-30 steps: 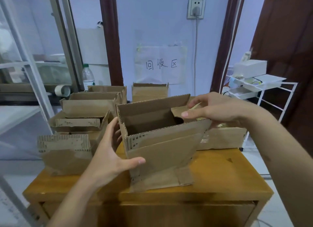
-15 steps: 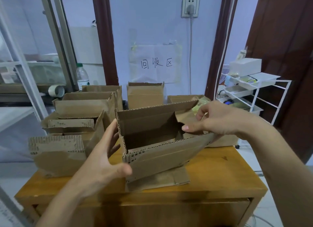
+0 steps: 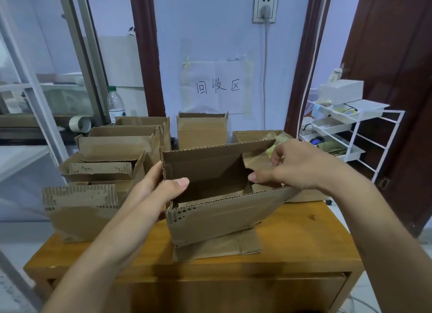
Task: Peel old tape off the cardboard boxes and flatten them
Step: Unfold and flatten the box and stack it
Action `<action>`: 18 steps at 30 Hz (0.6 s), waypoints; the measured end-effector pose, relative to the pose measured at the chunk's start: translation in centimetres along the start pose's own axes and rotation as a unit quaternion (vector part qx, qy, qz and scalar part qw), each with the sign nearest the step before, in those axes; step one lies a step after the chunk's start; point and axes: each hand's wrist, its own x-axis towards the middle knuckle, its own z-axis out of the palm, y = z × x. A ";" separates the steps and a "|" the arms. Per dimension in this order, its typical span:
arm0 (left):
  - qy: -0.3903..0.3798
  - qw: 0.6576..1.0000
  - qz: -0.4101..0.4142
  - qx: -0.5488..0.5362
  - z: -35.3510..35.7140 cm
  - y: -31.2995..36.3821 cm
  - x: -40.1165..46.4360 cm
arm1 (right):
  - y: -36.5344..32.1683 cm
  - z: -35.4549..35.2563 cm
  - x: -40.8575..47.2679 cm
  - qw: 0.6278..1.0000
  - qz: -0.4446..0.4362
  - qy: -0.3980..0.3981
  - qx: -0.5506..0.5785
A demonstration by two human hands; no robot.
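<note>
Moved since a moment ago: left hand (image 3: 153, 192), thumb now hooked over the left wall of the open cardboard box (image 3: 219, 195) and into its mouth, fingers behind that wall, clamped on it. Previously pressed flat against the outside. Box near centre of the wooden table (image 3: 311, 238), tilted, bottom flap splayed toward the near edge. Right hand (image 3: 297, 165) pinched shut on the torn inner flap (image 3: 256, 162) at the right end. Probably squaring up to collapse it; flattening not yet done. Other opened boxes (image 3: 112, 158) far left; tape roll (image 3: 80, 124) beyond.
</note>
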 end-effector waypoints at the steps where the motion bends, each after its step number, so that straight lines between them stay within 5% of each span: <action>1: 0.011 1.000 -0.008 0.002 0.0 0.2 0.0 | 0.0 0.0 -0.1 1.000 0.001 0.001 0.001; 10: 0.020 1.000 -0.012 -0.014 0.4 0.6 -0.5 | 0.8 0.5 -0.3 0.999 -0.019 0.032 0.017; 18: -0.023 0.998 0.003 -0.057 -1.6 -0.5 -0.2 | 3.1 -0.4 -0.3 0.964 0.008 -0.042 0.264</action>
